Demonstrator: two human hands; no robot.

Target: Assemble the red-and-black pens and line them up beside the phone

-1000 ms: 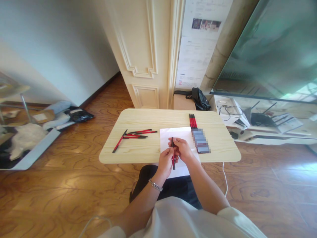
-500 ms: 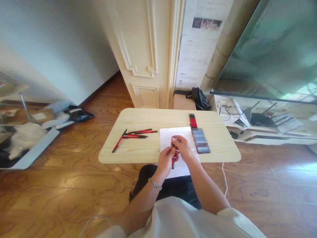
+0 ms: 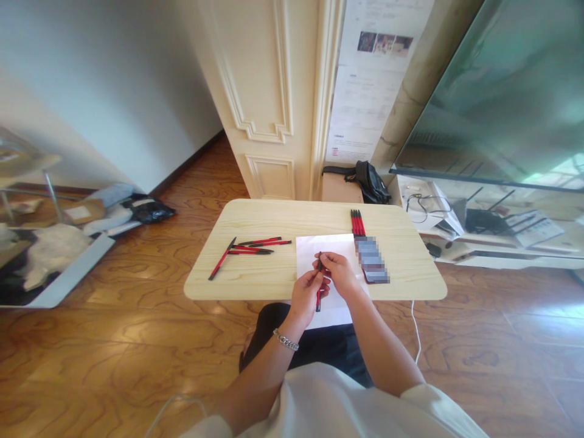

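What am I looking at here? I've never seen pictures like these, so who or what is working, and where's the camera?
There's no machine: a person works with two bare hands. One camera, worn on their head, looks forward and down. The left hand and right hand together hold a slim red-and-black pen over a white paper sheet. On the pale, wood-grained table, loose red-and-black pens lie to the left. To the right is a neat row of red-and-black pens, with a flat rectangular object, obscured by pixelation, nearer the person.
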